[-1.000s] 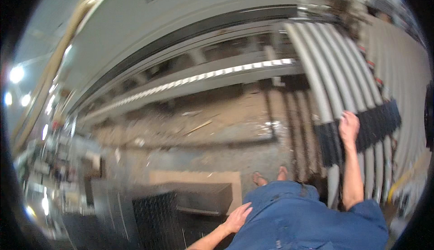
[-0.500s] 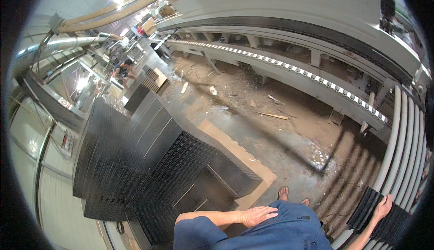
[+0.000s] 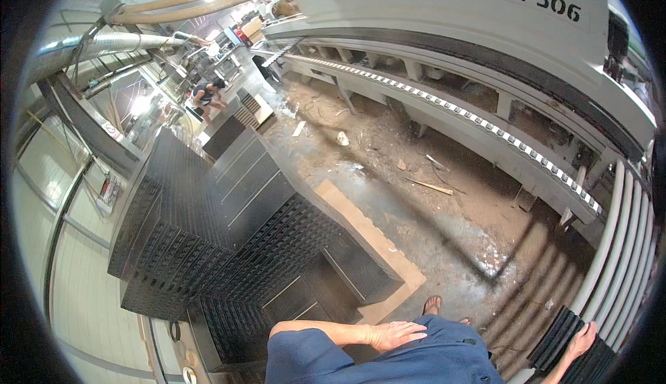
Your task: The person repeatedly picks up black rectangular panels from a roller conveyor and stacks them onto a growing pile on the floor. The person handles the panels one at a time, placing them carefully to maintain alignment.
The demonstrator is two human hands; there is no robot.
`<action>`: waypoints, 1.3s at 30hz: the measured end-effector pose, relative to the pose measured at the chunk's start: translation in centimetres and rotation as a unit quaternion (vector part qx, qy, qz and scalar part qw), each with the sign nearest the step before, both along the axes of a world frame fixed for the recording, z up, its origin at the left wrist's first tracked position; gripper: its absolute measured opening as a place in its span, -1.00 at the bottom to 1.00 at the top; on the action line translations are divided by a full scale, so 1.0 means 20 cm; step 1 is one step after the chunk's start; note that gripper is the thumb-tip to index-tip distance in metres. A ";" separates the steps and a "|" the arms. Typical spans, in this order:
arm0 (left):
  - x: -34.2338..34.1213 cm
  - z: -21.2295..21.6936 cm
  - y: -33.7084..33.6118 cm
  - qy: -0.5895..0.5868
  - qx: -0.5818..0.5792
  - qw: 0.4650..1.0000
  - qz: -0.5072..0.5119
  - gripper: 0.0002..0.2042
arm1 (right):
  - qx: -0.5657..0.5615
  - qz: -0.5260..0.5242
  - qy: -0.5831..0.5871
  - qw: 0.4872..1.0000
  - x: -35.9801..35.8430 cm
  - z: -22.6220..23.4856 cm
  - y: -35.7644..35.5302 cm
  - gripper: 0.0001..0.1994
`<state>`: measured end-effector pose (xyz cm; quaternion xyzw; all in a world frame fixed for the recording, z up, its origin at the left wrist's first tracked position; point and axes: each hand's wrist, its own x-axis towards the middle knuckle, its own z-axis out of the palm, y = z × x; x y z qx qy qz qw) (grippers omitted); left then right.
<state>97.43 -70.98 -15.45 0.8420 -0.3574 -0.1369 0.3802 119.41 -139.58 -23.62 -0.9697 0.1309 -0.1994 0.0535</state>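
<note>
Strips (image 3: pixel 557 335), black and ribbed, lie across grey tubes (image 3: pixel 605 244) at lower right; we judge them light and stiff, best held by their long edges. Our right hand (image 3: pixel 581 341) touches them, its grip unclear; our left hand (image 3: pixel 397 335) lies flat on blue clothing (image 3: pixel 444 357), holding nothing. Stacked black panels (image 3: pixel 184 203) crowd the lower left.

Left hand (image 3: pixel 397 335) on blue clothing (image 3: pixel 444 357), right hand (image 3: pixel 582 341) on black ribbed piece (image 3: pixel 553 336)
</note>
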 end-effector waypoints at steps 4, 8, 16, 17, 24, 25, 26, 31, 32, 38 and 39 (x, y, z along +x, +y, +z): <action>-0.04 -0.04 -0.01 -0.016 -0.004 1.000 0.011 -0.17 | 0.010 -0.002 0.012 1.000 0.02 0.00 0.02 -0.66; -0.03 -0.05 0.00 -0.022 -0.007 1.000 -0.001 -0.16 | 0.005 0.005 0.008 1.000 0.00 -0.03 -0.05 -0.67; -0.05 0.02 0.00 0.023 0.007 1.000 -0.008 -0.30 | 0.020 0.015 -0.005 1.000 0.01 -0.01 0.01 -0.69; -0.05 0.00 -0.01 0.024 0.003 1.000 -0.007 -0.30 | 0.023 0.013 -0.004 1.000 0.00 0.01 0.02 -0.69; -0.06 -0.03 -0.01 0.016 0.020 1.000 -0.009 -0.31 | 0.008 0.006 -0.001 1.000 0.00 -0.01 -0.01 -0.67; -0.06 -0.03 -0.01 0.013 0.019 1.000 -0.009 -0.31 | 0.005 0.005 -0.004 1.000 0.00 -0.02 -0.01 -0.67; -0.07 -0.04 -0.01 0.010 0.018 1.000 -0.009 -0.31 | 0.001 0.004 -0.007 1.000 0.00 -0.02 -0.01 -0.67; -0.07 -0.04 -0.02 0.013 0.016 1.000 -0.007 -0.31 | 0.010 0.002 0.005 1.000 0.00 0.01 0.01 -0.66; -0.07 -0.03 -0.02 0.011 0.014 1.000 -0.005 -0.31 | 0.011 0.000 0.013 1.000 0.00 0.03 0.04 -0.66; -0.08 -0.03 -0.02 -0.006 0.002 1.000 0.001 -0.32 | -0.025 0.001 -0.009 1.000 -0.01 0.07 0.07 -0.64; -0.07 -0.03 -0.02 -0.005 0.000 1.000 -0.001 -0.32 | -0.029 0.008 -0.015 0.999 -0.01 0.04 0.03 -0.63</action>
